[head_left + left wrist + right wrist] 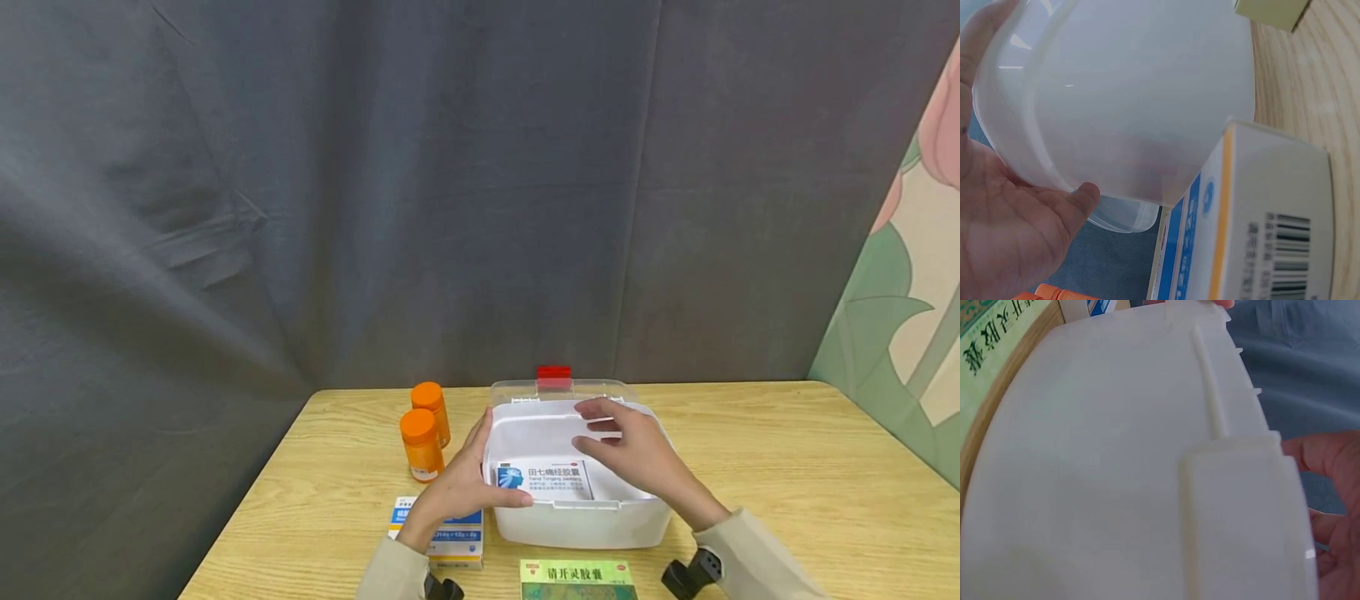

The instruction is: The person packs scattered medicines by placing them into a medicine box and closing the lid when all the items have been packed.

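A white plastic box (582,527) stands with its top uncovered and its clear lid (517,390) with a red latch (554,375) swung to the back. Inside lies a white medicine carton (558,481) with a blue head picture. My left hand (467,477) holds the box at its front left corner, thumb over the front rim and fingers along the left side. Over the right half of the box hovers my right hand (626,442), its fingers loosely bent and spread, with nothing between them. In the right wrist view the box wall (1097,450) hides part of that hand.
Two orange bottles (422,446) with orange caps stand left of the box. A blue and white medicine carton (457,542) lies by my left wrist, and a green carton (577,579) lies in front of the box. A grey curtain (480,192) hangs behind the table.
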The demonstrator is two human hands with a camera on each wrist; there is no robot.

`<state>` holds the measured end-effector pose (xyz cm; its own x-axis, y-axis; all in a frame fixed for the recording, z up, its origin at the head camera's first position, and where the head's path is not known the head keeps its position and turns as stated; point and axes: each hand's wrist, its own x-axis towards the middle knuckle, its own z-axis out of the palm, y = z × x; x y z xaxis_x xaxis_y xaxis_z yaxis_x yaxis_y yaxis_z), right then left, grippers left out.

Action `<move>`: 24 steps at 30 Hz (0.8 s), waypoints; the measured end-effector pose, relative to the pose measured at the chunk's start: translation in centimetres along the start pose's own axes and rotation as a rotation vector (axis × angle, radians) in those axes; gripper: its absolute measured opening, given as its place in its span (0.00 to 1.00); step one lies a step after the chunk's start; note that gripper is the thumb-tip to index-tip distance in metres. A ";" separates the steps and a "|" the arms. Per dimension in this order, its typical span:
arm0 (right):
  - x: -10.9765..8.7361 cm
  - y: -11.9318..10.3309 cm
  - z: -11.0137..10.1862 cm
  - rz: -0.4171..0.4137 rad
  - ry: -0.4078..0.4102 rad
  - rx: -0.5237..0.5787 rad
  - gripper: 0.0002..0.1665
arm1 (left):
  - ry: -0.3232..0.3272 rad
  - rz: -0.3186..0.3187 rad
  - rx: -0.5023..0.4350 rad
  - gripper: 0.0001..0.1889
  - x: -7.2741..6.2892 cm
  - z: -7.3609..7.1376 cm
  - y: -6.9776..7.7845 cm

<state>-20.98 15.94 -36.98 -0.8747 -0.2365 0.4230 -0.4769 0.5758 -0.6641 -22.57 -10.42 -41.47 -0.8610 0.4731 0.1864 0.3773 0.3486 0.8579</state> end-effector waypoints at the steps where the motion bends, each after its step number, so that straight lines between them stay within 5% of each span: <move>1: -0.1 0.0 0.0 -0.011 0.014 0.009 0.22 | 0.002 0.002 0.000 0.66 0.0 0.0 0.0; 11: -1.4 -0.8 -0.9 -0.029 0.091 0.065 0.24 | -0.004 0.015 -0.022 0.66 0.0 0.0 -0.2; 24: -3.0 -1.5 -2.3 -0.165 0.166 0.070 0.23 | -0.002 0.022 -0.021 0.66 0.1 0.0 -0.2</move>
<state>-17.47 17.59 -35.86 -0.7611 -0.1876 0.6209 -0.6218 0.4834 -0.6161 -22.73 -10.45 -41.62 -0.8521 0.4820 0.2041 0.3885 0.3211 0.8637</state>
